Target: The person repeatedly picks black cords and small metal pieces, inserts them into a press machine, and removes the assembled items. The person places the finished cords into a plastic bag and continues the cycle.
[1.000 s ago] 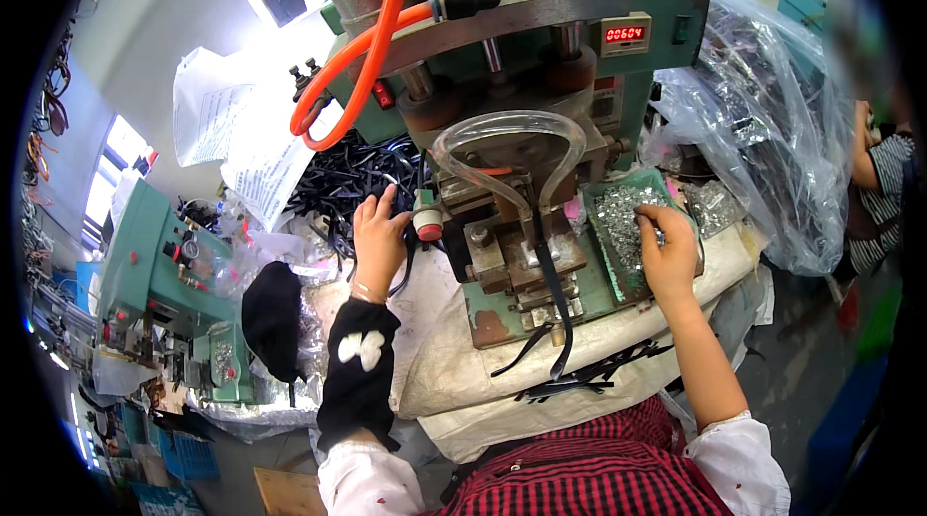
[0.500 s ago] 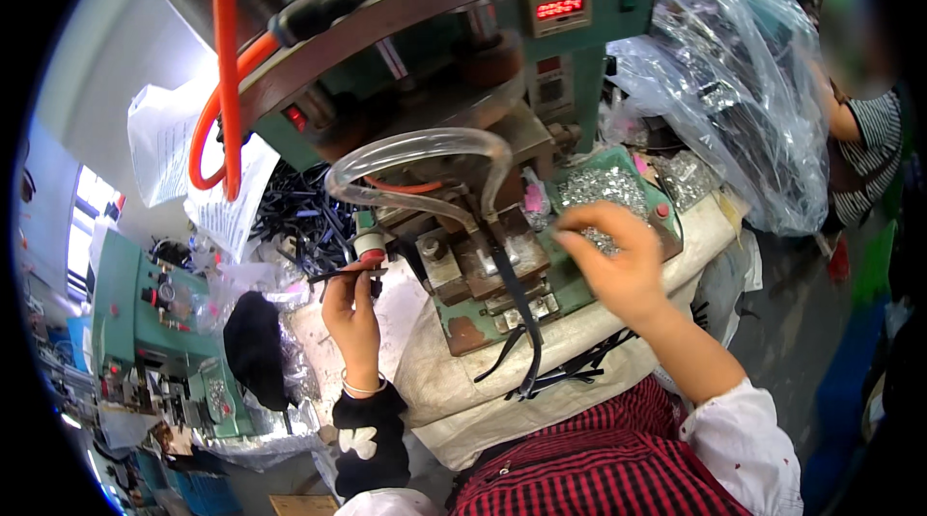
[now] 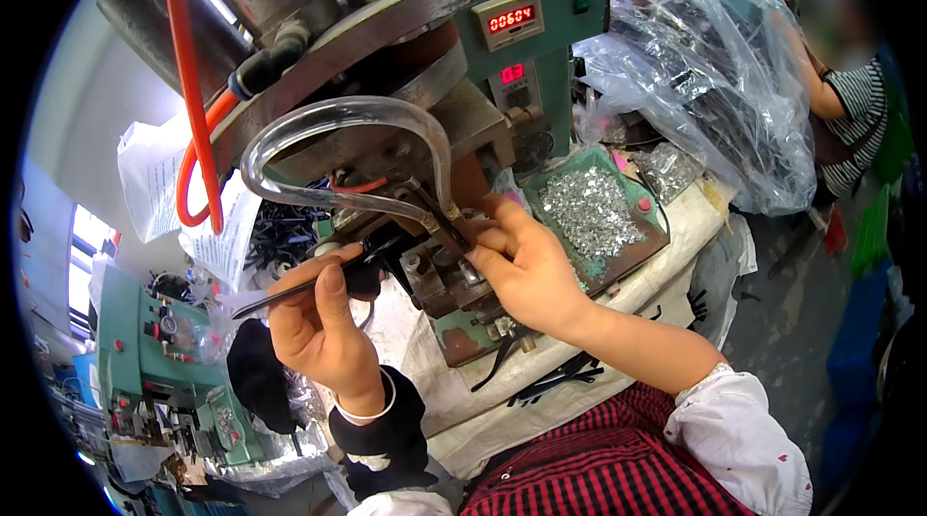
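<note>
My left hand [image 3: 328, 328] is closed around a thin black strap [image 3: 290, 292], whose one end sticks out to the left and whose other side reaches towards the die of a press. My right hand [image 3: 526, 270] is at the die block [image 3: 439, 277], its fingers pinched together against the metal; whatever is between them is hidden. A bent clear tube [image 3: 338, 112] ends in nozzles just beyond those fingertips. Lower down, a short black strap [image 3: 494, 362] hangs at the front of the green base [image 3: 463, 342].
Right of the die stands a green tray [image 3: 655, 244] with many small shiny metal pieces. Beyond it lies a large clear plastic bag [image 3: 695, 82]. An orange hose [image 3: 183, 82] hangs on the left. Black straps [image 3: 565, 376] lie on the pale cloth. A person [image 3: 850, 120] is at far right.
My right hand has come left from near the tray to the die. My left hand has brought its strap closer to the press. The long strap hanging over the die front is no longer seen there.
</note>
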The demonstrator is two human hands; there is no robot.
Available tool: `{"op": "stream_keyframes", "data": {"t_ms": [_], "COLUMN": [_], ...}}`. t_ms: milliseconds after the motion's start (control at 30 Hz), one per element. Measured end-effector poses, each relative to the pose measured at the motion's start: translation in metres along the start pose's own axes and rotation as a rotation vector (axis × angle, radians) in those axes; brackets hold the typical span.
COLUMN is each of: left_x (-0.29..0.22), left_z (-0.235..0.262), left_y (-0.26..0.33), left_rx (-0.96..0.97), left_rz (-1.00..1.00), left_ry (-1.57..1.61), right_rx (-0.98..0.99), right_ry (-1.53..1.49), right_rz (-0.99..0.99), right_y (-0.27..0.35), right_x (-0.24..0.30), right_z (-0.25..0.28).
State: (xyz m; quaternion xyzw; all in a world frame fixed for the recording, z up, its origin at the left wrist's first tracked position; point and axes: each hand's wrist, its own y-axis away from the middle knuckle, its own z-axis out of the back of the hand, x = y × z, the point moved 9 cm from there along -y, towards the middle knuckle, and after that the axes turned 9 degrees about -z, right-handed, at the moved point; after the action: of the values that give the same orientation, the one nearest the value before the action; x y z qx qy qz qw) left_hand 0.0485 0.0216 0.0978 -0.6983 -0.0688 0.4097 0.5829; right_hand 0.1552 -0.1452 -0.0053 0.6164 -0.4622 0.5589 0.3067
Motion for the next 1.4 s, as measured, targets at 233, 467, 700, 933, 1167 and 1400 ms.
{"op": "stream_keyframes", "data": {"t_ms": [233,467,700,933,1167,1400], "left_x": [-0.02,0.004,-0.013,-0.061,-0.057,0.002], "left_z": [-0.002,0.006,-0.002,-0.057,-0.023,-0.001], "left_y": [0.018,0.004,0.016,0.067,0.055,0.001], "left_rx": [0.139,0.013,0.145,0.575,0.098,-0.01], "left_rz": [-0.102,-0.038,-0.09,-0.39,-0.371,0.169], "left_ry": [0.005,0.036,0.035,-0.204,-0.125,0.166], "right_rx": [0.156,0.247,0.329,-0.409,-0.263,-0.201], "right_ry": [-0.062,-0.037,0.071,1.297,0.752,0.472], "right_rz": [-0.204,-0.346,-0.377,-0.015,0.571,0.574], "right_y": [0.018,0.0,-0.018,0.018,0.037,0.018], "right_x": [0.019,-0.001,0.006,-0.025,0.047,0.042], "right_z": [-0.012,-0.004,0.009,0.127,0.048,0.017]}}
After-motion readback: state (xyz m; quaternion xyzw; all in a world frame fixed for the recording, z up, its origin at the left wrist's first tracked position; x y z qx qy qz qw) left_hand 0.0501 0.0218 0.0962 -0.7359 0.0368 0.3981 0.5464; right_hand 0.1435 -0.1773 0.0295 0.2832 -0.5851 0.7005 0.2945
